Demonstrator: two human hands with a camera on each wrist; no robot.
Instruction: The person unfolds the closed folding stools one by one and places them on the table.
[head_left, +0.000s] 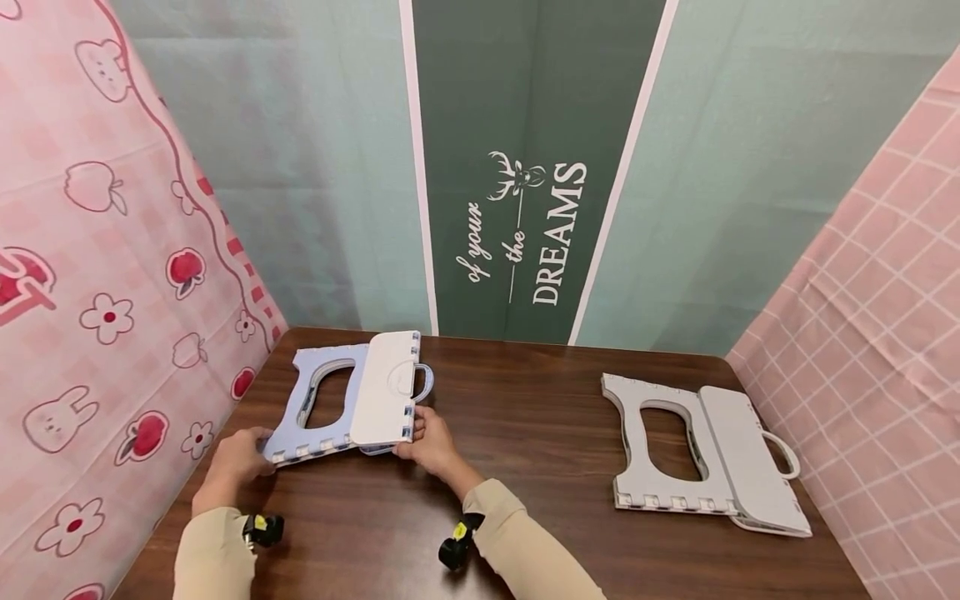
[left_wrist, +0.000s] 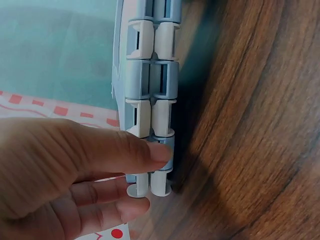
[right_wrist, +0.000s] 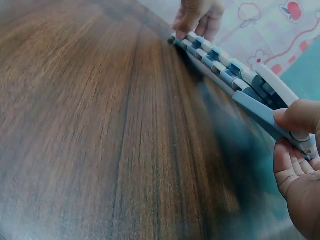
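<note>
A folded blue-and-white step stool [head_left: 378,387] lies flat at the left of the table, its white seat panel and carry handle toward the right. My left hand [head_left: 238,460] grips the stool's near left corner; in the left wrist view the thumb [left_wrist: 145,152] lies across the hinged edge with the other fingers beneath. At the near right corner my right hand [head_left: 431,442] pinches the edge of the seat end. The right wrist view shows that thumb [right_wrist: 295,116] on top and the fingers under the folded panels, with a shadow on the wood below.
A second folded stool, white-grey [head_left: 675,442], lies on the right of the brown wooden table [head_left: 517,433]. A green curtain with lettering [head_left: 525,233] hangs behind the table. Pink printed cloth [head_left: 112,317] borders the left side, and pink checked cloth [head_left: 870,333] the right.
</note>
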